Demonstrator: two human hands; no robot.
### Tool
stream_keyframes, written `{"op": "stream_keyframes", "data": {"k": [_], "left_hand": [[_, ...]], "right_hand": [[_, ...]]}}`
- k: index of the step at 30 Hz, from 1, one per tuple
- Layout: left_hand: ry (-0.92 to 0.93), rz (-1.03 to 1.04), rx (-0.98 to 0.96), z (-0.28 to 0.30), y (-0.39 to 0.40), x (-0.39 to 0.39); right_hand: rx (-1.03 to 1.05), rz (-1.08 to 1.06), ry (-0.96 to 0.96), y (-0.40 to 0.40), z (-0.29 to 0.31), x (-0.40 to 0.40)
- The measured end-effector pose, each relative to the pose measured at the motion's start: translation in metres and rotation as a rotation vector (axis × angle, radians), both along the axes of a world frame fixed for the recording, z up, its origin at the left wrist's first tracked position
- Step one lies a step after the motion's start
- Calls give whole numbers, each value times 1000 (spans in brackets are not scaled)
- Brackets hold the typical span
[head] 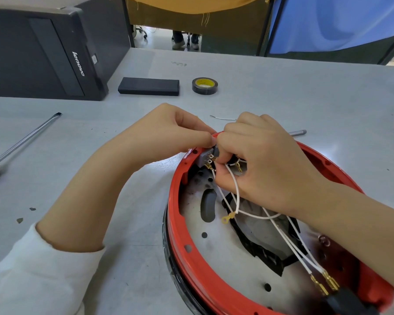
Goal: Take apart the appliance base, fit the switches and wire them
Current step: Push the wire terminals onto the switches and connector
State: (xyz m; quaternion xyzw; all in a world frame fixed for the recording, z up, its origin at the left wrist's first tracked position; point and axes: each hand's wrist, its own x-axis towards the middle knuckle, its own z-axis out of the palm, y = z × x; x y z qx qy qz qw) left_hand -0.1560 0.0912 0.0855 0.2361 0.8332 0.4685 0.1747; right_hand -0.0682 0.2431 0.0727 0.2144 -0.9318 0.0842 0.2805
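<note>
Grey worktable (282,92); black computer tower (41,51) upper left, tape roll (204,85) upper centre. Red appliance base (214,258) lower right, its bottom edge cut off by the frame. Left hand (168,130) fingertips pinched together on the grey switch (204,156) at the rim. Right hand (266,160) fingers curled over the switch terminals; contact point hidden, grip unclear. White wires (237,192) trail beneath it.

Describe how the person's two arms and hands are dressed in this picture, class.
Both hands, the left hand and the right hand, are bare: no gloves, rings or watch show. The left forearm is bare down to a pushed-up white sleeve. The right forearm is bare too.
</note>
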Motion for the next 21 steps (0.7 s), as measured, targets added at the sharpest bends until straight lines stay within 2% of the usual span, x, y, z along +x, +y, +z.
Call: {"op": "stream_keyframes", "data": {"k": [6,21], "left_hand": [[-5,-1,7,1,0,0],[3,5,13,-2,1,0]], "right_hand": [[-6,-7,-34,2,2,1],[95,48,79,2,-3,-1]]}}
